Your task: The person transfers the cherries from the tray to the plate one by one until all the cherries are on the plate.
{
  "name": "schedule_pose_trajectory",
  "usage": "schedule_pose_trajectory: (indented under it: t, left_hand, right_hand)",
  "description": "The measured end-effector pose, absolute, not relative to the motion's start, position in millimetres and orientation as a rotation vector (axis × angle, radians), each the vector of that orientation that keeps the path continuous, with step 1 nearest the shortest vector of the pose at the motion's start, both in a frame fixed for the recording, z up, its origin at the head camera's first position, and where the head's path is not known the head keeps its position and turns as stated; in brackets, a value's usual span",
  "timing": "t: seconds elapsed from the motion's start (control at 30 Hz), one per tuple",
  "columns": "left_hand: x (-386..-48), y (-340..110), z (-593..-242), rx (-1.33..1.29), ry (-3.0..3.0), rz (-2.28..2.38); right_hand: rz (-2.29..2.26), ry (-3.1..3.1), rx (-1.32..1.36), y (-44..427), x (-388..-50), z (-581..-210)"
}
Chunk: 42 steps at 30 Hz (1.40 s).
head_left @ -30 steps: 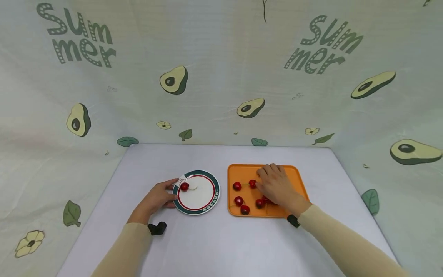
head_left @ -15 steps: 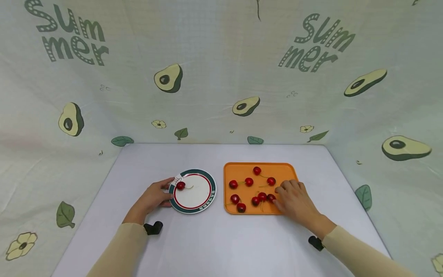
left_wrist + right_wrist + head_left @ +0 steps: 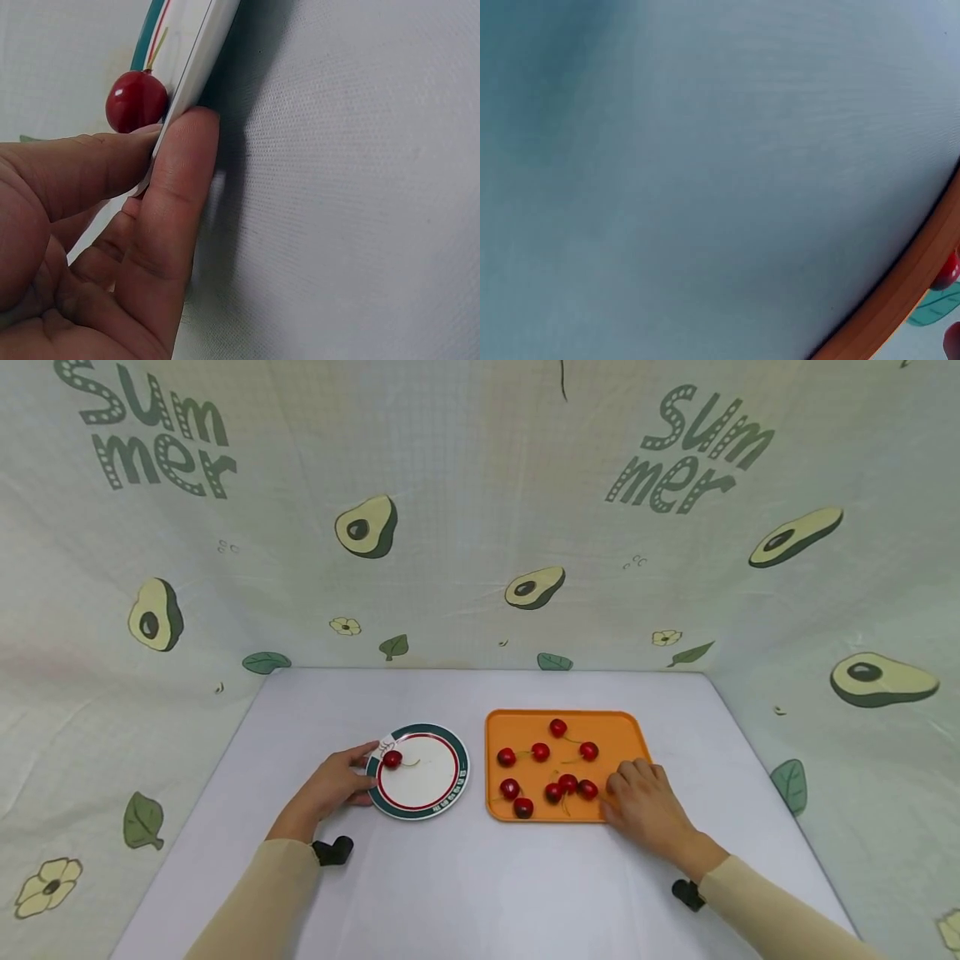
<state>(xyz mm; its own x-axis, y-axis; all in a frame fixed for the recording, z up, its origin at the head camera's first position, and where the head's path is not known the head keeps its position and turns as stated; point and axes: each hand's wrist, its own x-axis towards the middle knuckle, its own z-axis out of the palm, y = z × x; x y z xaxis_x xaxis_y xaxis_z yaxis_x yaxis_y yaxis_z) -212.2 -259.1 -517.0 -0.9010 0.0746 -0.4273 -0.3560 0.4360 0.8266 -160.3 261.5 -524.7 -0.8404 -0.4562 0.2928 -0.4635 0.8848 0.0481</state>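
Observation:
My left hand [image 3: 333,789] pinches the left rim of a white plate [image 3: 423,787] with a green and red border. In the left wrist view the thumb lies above the plate edge and a finger below it. One cherry [image 3: 136,101] with its stem sits on the plate near that thumb. My right hand [image 3: 647,802] is at the lower right corner of an orange tray [image 3: 617,735], its fingers bent down just right of a cherry [image 3: 587,789]. Whether they hold anything is hidden. The right wrist view shows mostly tabletop, with the tray rim [image 3: 900,300] and one fingertip [image 3: 952,341].
Several more cherries lie in the tray, among them one at the back [image 3: 558,727] and one at the front [image 3: 522,807]. Plate and tray stand side by side on a white table [image 3: 465,885]. Behind rises a cloth backdrop [image 3: 450,468] printed with avocados.
My right hand has drawn back from over the tray to its lower right corner, uncovering cherries, then shifted slightly. The left hand and plate stay put. The head view has shifted slightly.

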Motion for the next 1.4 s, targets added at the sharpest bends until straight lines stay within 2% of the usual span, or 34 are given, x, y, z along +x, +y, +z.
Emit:
schedule_pose_trajectory:
  t: [0.77, 1.07, 1.4]
  left_hand:
    - [-210, -257, -518, -0.236, 2.282, 1.461]
    - [-208, -259, -522, -0.259, 2.302, 1.467]
    - [-209, -256, -517, -0.277, 2.279, 1.499]
  right_hand:
    - [0.009, -2.782, 0.715, 261, -168, -527]
    - [-0.077, -2.730, 0.739, 248, -203, -505]
    - [-0.232, -2.668, 0.861, 190, -249, -480]
